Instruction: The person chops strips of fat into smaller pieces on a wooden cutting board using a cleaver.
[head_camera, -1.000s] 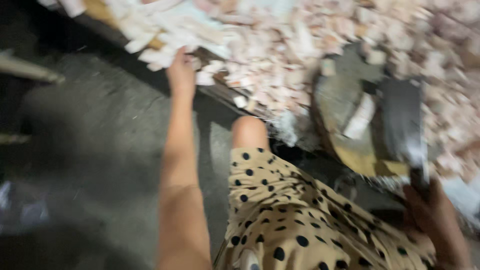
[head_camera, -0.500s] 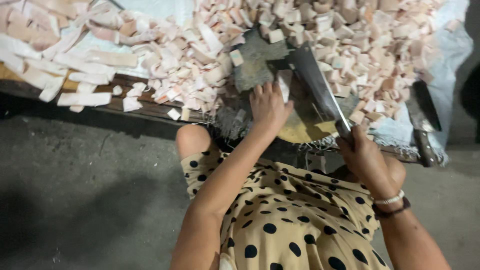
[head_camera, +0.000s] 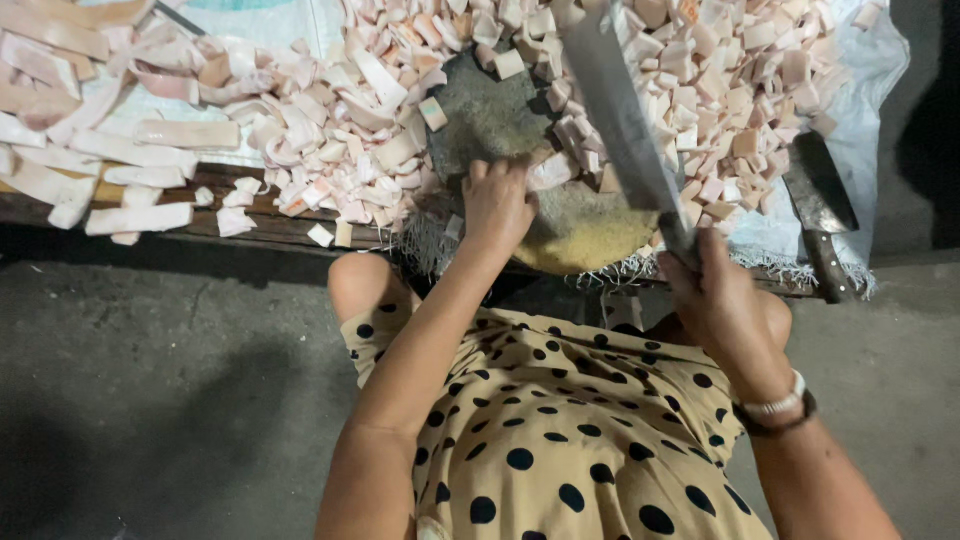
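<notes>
left hand: the left hand (head_camera: 497, 203) is pressed down on a round chopping block (head_camera: 520, 140), fingers (head_camera: 478, 172) together and curled over a pale pinkish strip (head_camera: 552, 172), pinning it; the strip sticks out just to the right of the fingertips

right hand: the right hand (head_camera: 722, 300) is clamped around the handle of a big cleaver (head_camera: 625, 125), fingers wrapped tight, so the handle itself is mostly hidden

cleaver: the blade runs up and away from the right fingers, tilted, raised over the block, its lower edge just right of the held strip. can't tell if it's touching anything

strip: one under the left fingers, lying on the block between the left hand and the blade

chopping block: one, round, greyish top with a yellowish worn patch nearer the person, sitting on the counter (head_camera: 250, 225)

cut pieces: way too many to count, a heap of small pale squares (head_camera: 720, 70) beyond and to the right of the fingers, plus more scattered around the block

long strips: a loose pile of uncut long strips (head_camera: 120, 150) well off to the left of the left hand, roughly a dozen or more, can't count exactly

second knife: one more cleaver (head_camera: 820, 205) lying flat on the white sheet (head_camera: 880, 70), right of the right hand, not touched

wrist: one bracelet (head_camera: 775, 405) on the right wrist

clothing: polka dot dress (head_camera: 560, 430), tan with black dots, below both hands
</notes>
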